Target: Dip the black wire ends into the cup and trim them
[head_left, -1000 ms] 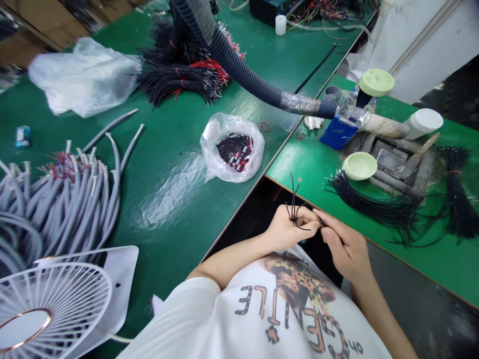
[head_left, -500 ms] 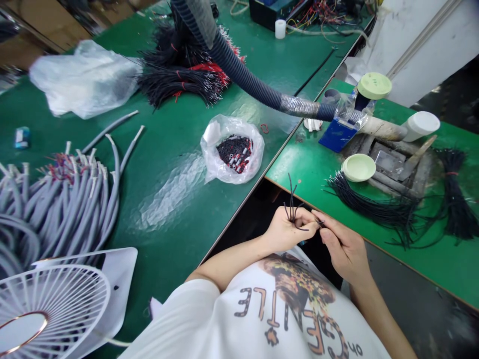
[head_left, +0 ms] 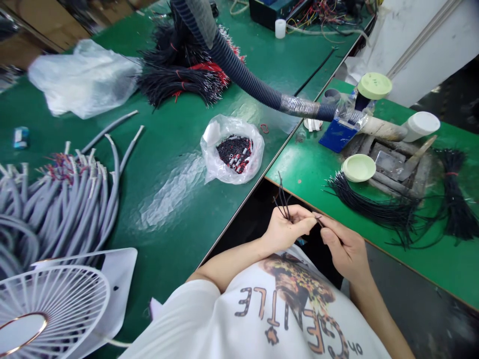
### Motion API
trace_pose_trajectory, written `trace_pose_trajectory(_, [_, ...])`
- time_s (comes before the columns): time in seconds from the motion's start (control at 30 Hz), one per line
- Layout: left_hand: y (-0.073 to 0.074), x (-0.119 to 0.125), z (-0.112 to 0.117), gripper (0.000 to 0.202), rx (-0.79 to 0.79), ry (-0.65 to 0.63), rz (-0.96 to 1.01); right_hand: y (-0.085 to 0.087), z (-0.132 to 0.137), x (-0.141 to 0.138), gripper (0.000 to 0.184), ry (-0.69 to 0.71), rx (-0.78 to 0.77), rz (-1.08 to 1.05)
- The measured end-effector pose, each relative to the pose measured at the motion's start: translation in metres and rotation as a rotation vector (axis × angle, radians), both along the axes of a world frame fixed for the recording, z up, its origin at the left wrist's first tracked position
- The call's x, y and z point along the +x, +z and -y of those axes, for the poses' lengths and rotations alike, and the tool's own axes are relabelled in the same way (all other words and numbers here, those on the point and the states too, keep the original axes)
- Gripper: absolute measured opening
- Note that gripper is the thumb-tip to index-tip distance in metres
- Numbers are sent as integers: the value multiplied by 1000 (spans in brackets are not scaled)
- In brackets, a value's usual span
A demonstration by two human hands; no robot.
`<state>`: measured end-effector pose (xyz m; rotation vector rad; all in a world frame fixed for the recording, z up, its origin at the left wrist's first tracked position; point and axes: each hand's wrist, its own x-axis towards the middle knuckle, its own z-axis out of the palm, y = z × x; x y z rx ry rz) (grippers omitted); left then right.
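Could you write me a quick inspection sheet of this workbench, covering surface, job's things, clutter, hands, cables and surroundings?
Surface: two green tables meeting at a dark gap.
Job's things: thin black wires fanning up from the left hand.
Clutter: open bag of small parts, crumpled plastic bag, white fan, green lids.
Hands: left fingers closed round the wires; right hand pinching a wire end at the left fingertips.
Cables: grey cable bundle, black wire bundles, corrugated hose.
Surroundings: white wall far right.

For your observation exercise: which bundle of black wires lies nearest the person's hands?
The fanned black bundle beside the pale green lid, right of the hands; the others lie farther off.
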<state>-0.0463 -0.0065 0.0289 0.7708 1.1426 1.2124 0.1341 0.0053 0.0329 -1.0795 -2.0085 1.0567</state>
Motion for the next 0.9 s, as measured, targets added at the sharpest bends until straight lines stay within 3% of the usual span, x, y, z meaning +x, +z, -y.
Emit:
trace_pose_trajectory(0.13, [-3, -4, -2, 30, 3, 24, -44, -4, -2, 8, 34, -66, -134, 8])
trace_pose_trajectory(0.3, [0, 0, -2, 34, -27, -67, 3, 2, -8, -1, 27, -225, -224, -67])
trace_pose_trajectory(0.47, [5, 1, -2, 38, -60, -91, 32, 4, -8, -17, 13, -351, -165, -145])
trace_pose_trajectory(0.6, [0, -1, -2, 36, -54, -94, 48, 2, -1, -22, 10, -384, -62, -146])
trace_pose_trajectory(0.73, [-4, -3, -3, 36, -54, -125, 101, 5, 1, -17, 9, -287, 159, 27])
trace_pose_trajectory(0.9, [0, -7, -5, 35, -77, -208, 94, 12, -10, -2, 22, 49, 393, 259])
